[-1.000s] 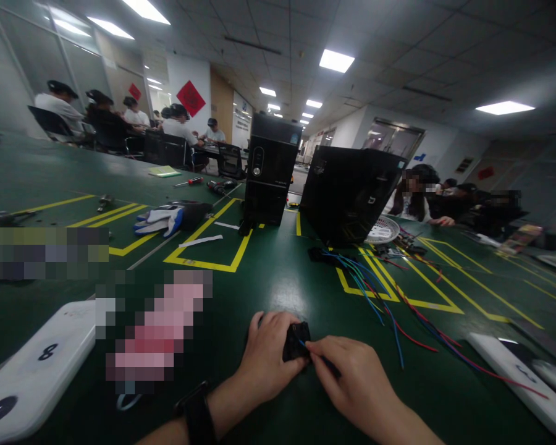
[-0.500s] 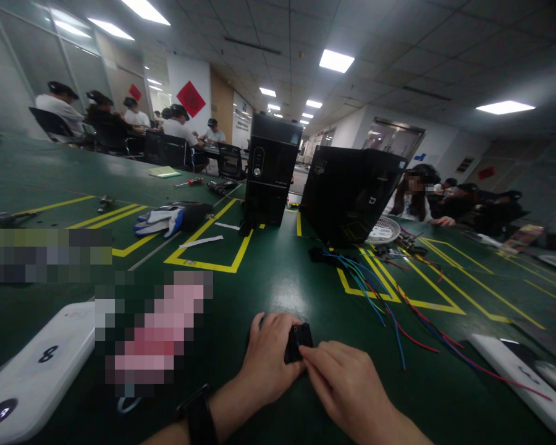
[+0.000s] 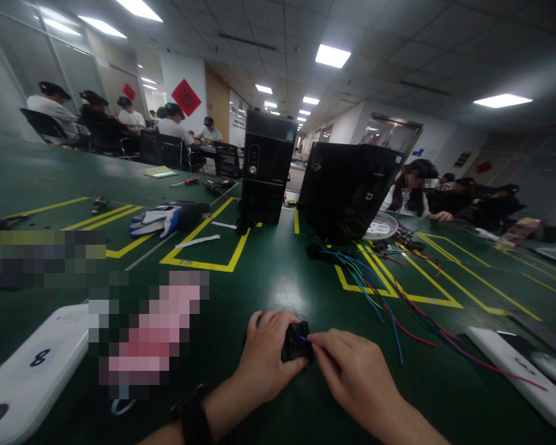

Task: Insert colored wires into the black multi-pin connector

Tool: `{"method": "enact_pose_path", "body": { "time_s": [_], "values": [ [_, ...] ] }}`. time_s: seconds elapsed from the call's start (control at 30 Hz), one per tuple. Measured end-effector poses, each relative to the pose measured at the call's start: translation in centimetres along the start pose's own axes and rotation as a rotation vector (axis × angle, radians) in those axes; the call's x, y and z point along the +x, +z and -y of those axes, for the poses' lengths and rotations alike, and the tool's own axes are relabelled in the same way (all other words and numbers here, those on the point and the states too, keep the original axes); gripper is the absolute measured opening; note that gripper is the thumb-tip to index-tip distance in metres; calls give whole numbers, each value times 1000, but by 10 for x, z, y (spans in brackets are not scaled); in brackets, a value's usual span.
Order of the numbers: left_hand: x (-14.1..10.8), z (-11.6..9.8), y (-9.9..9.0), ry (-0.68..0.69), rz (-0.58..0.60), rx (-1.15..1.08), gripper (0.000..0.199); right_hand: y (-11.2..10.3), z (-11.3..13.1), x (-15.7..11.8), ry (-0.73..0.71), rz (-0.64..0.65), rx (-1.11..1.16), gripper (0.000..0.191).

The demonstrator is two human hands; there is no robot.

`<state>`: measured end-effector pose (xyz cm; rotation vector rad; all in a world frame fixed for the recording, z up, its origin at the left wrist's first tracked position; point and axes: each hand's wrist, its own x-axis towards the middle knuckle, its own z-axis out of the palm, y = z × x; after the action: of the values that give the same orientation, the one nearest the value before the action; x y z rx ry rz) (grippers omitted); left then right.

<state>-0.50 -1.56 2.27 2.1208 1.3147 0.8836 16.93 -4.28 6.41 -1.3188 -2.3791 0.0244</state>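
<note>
My left hand (image 3: 269, 346) is wrapped round a small black block-shaped part (image 3: 294, 347) low over the green table (image 3: 204, 321). What kind of part it is does not show clearly. On the other side, my right hand (image 3: 352, 364) pinches a short blue wire (image 3: 304, 339) between thumb and fingertips. The wire's tip meets the face of the black part; whether it goes inside, I cannot tell. Loose blue, green and red wires (image 3: 359, 272) lie on the table to the right of my hands.
Two black computer towers (image 3: 269, 173) stand ahead. Gloves (image 3: 160, 221), a screwdriver (image 3: 185, 182) and yellow tape outlines lie at left. White numbered devices (image 3: 32, 364) flank my hands. A person (image 3: 412, 191) sits across at the right; others work behind.
My right hand has shifted slightly up and right, and more of the blue wire shows at its fingertips. The black part has tilted a little in my left hand.
</note>
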Motion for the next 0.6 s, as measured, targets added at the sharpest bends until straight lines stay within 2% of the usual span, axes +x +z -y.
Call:
{"method": "enact_pose_path", "body": {
  "time_s": [0.1,0.2,0.4,0.6],
  "values": [
    [-1,0,1,4,3,8,36,4,3,0,-38,-50,-13,21],
    [-1,1,1,2,6,16,36,6,7,0,-79,-45,-25,22],
    [-1,0,1,-2,-3,5,32,6,12,-1,-133,57,-58,24],
    [0,-1,-1,-7,8,13,36,-2,7,0,-70,172,-86,24]
  ]
}}
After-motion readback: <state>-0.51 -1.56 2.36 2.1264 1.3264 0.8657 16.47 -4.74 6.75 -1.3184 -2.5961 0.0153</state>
